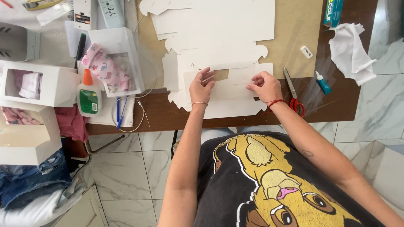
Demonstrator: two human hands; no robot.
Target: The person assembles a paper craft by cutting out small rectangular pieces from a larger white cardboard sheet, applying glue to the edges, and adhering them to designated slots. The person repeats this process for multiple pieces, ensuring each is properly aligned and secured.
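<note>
Hands rest side by side on a flat white die-cut carton blank (227, 90) that lies at the near edge of the brown bench (160, 117), its long axis running left to right across the person's front, so that each hand covers one end of the same sheet. The left hand (201, 86) lies palm-down on the left part of the blank, fingers loosely curled and pressing the card rather than closed around anything. The right hand (264, 85) sits on the right part, its fingertips drawn together and pinching at a fold or flap edge of the blank. Neither hand is nearer than the other; the sheet lies directly under both and reaches a little beyond each. Just beyond the blank, farther up the bench, more flat white blanks (214, 25) are stacked on a tan board. Red-handled scissors (293, 92) lie just beside the right hand, to its right, blades pointing away, with a small blue-capped glue tube (323, 82) farther right. A white glue bottle with an orange cap (88, 94) stands well to the left of the left hand, near a windowed white box (115, 59).
</note>
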